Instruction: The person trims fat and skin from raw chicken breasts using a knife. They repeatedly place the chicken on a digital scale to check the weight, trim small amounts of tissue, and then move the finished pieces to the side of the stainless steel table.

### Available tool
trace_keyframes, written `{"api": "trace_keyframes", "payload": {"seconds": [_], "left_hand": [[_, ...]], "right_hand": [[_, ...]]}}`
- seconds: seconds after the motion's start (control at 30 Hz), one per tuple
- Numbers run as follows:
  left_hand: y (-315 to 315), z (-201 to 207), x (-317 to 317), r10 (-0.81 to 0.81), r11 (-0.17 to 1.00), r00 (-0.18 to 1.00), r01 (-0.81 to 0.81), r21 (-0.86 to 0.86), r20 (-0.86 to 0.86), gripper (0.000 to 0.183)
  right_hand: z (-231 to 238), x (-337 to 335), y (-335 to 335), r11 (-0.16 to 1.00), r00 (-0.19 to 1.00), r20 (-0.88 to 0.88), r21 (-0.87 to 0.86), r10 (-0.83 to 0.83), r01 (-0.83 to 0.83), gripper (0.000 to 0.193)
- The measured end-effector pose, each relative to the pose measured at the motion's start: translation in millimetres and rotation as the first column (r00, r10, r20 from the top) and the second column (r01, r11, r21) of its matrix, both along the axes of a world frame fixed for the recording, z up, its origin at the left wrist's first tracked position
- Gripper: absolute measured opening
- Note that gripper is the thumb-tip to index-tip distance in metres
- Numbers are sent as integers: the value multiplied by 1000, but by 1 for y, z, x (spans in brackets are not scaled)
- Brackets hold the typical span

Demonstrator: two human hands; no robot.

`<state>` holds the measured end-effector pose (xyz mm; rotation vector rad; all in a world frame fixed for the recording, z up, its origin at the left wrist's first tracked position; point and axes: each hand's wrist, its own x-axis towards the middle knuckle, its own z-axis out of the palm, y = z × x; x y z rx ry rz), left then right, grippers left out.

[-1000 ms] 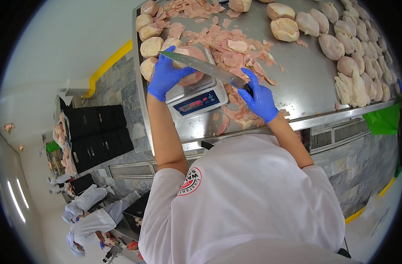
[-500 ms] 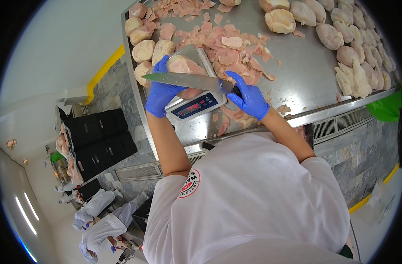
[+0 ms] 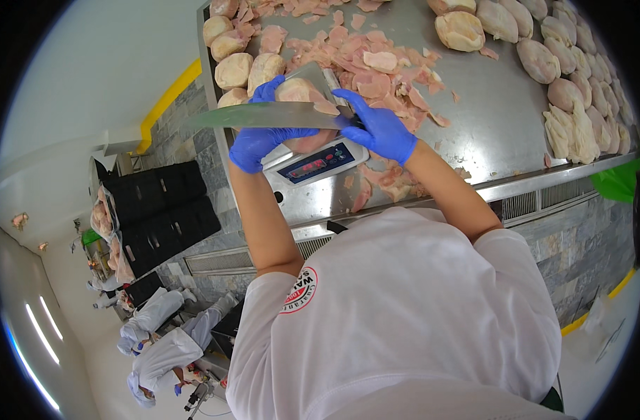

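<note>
A rounded, pale pink piece of meat lies on a digital scale near the table's left corner. Wrapped round its left side are the gloved fingers of my left hand. My right hand, in a blue glove too, grips the dark handle of a long knife. The broad blade lies across the meat, its tip pointing left beyond my left hand. A small pink flap of meat shows at the blade near the handle. The blade hides part of the piece and some left fingers.
Thin meat trimmings are heaped beyond the scale on the steel table. Whole rounded pieces line the left edge; many more crowd the right side. Black crates stand left, with co-workers in white behind.
My right hand has moved left and slightly up, carrying the knife, so its tip reaches further left. My left hand stays on the meat. The whole view has shifted slightly.
</note>
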<state>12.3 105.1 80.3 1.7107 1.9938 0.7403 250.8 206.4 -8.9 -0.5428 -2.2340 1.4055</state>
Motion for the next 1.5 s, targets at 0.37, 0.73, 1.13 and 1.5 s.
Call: {"api": "trace_keyframes", "payload": {"seconds": [0.37, 0.73, 1.13, 1.5], "left_hand": [[-8, -3, 22, 357, 934, 934, -357, -17, 2, 113], [-30, 7, 11, 38, 995, 973, -16, 96, -229, 112], [-18, 1, -2, -15, 999, 998, 17, -33, 59, 93], [-23, -4, -10, -72, 997, 993, 72, 6, 88, 112]], "right_hand": [[-4, -34, 25, 964, 959, 138, -65, -247, 258, 60], [-31, 82, -27, 990, 989, 79, 71, -128, 122, 70], [-26, 36, -7, 945, 984, 159, 326, -80, 24, 83], [24, -22, -13, 950, 988, 155, 311, -29, -20, 89]]}}
